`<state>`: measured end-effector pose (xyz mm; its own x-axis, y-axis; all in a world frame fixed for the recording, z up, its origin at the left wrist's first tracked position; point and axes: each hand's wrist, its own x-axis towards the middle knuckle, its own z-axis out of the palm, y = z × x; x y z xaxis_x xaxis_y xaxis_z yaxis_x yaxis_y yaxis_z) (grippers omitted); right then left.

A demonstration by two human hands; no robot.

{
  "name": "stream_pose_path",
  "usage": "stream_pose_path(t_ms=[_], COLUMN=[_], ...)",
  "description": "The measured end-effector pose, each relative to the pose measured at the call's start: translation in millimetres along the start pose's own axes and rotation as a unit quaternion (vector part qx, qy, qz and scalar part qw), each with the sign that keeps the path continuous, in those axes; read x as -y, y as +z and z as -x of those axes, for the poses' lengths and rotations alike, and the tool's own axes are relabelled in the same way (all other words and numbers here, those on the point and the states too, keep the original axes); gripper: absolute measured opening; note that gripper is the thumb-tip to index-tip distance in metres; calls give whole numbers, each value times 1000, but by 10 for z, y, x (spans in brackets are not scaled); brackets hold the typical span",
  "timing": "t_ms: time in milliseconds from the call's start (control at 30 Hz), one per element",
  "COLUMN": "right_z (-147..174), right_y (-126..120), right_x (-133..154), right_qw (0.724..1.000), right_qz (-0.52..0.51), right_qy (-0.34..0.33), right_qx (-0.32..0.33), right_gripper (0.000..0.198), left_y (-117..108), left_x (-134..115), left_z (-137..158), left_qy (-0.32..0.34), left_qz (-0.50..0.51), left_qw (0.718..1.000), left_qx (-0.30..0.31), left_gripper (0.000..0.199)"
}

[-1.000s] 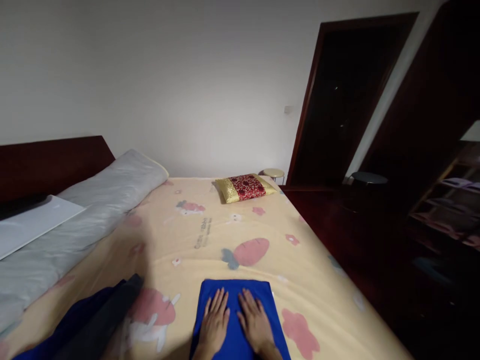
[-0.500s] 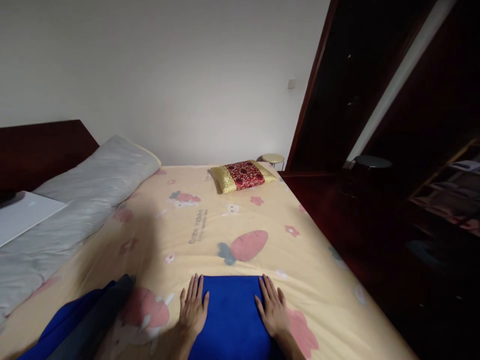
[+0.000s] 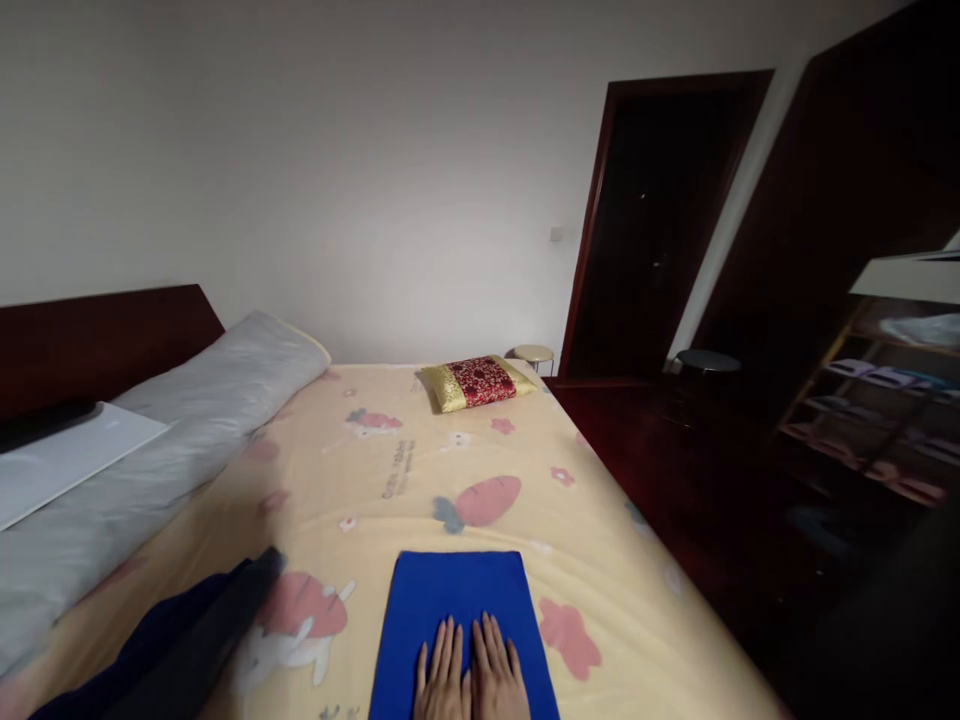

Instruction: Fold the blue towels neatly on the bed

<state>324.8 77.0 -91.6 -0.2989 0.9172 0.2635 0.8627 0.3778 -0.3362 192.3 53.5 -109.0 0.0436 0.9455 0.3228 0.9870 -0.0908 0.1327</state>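
Observation:
A folded blue cloth [image 3: 457, 600] lies flat on the yellow patterned bed sheet [image 3: 420, 470] near the bed's front edge. My left hand [image 3: 442, 680] and my right hand [image 3: 496, 675] rest palm down on the cloth's near part, side by side and touching each other. The fingers of both are stretched out flat and hold nothing. Only the fingers and backs of the hands show; the wrists are cut off by the bottom edge.
Dark blue and black clothing [image 3: 180, 645] lies at the left front. A long grey bolster [image 3: 187, 420] and a white board [image 3: 60, 465] run along the left by the headboard. A red and gold cushion [image 3: 476, 382] sits at the far end. Dark floor, stools and shelves are to the right.
My hands slid from the cloth's left and right edges back to its middle, now side by side and lower in view. The camera tilted and shifted slightly.

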Motion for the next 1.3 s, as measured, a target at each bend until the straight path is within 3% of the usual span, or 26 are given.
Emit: stream_pose_path(t_ms=[167, 300, 400, 533, 667, 767, 867, 933, 1067, 1200, 1300], right_z=[475, 801, 977, 1097, 1022, 885, 832, 887, 1114, 1228, 1212], right_y=[158, 83, -282, -1031, -1629, -1792, -1757, -1681, -1502, -1352, -1302], right_x=[71, 51, -63, -260, -394, -437, -438, -418, -354, -349, -397], right_qw=[1000, 999, 999, 993, 977, 966, 964, 964, 959, 961, 965], right_qz=[14, 11, 18, 3, 70, 118, 118, 110, 94, 92, 78], right_qy=[9, -26, -31, -87, -77, -52, -65, -79, -106, -104, -97], right_qx=[-10, -34, -16, 76, 189, 223, 229, 230, 245, 241, 230], right_gripper=[53, 52, 51, 52, 61, 61, 49, 42, 47, 59, 62], left_y=[-179, -503, -874, -1524, -2116, -2372, -2463, -2468, -2407, -2255, -2105], left_x=[106, 214, 397, 608, 631, 579, 512, 462, 368, 346, 394], left_z=[399, 664, 875, 1011, 825, 620, 548, 599, 813, 918, 904], left_qy=[-1, 59, 86, 47, 22, 48, 76, 94, 112, 74, 53], left_qz=[-14, -5, 8, 7, -55, -96, -86, -63, -20, 17, 25], left_qw=[1000, 997, 993, 985, 945, 912, 911, 915, 917, 907, 905], left_qx=[2, 42, 79, 166, 321, 397, 396, 387, 383, 414, 422], left_gripper=[60, 62, 60, 55, 72, 75, 53, 49, 58, 73, 72])
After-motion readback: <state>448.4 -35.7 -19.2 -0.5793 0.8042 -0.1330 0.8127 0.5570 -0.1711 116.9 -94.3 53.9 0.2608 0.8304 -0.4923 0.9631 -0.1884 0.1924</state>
